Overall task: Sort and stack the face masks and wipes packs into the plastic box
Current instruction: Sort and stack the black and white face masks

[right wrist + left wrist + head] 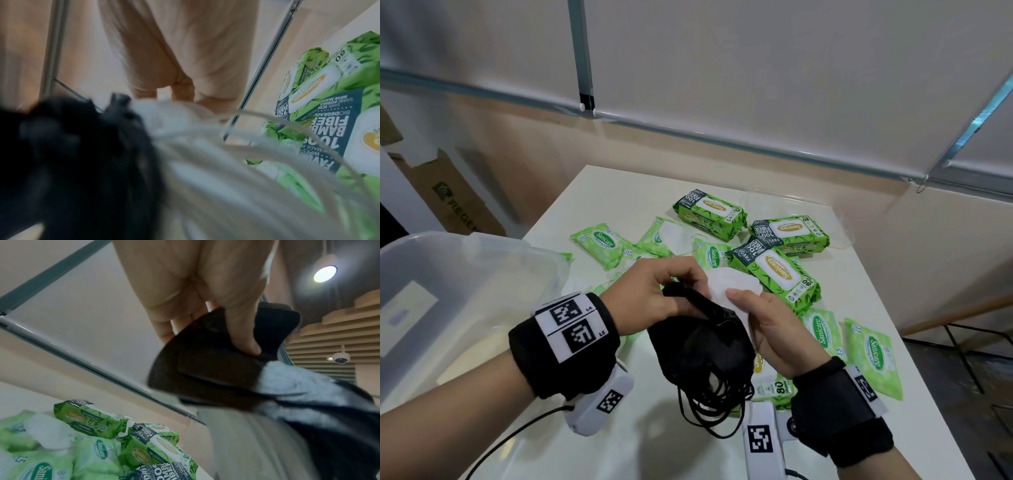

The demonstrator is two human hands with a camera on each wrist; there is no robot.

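Note:
Above the white table, my left hand pinches the top of a bunch of black face masks, whose ear loops dangle below. My right hand grips white face masks pressed against the black ones. In the left wrist view the thumb presses on the black masks. The right wrist view shows blurred black masks and white loops. Several green wipes packs, large and small, lie scattered on the table. A clear plastic box stands at the left.
A white mask lies among small green packs at the table's middle. A clear lid lies at the far edge. Cardboard boxes stand left of the table. A dark metal frame is beyond the right edge.

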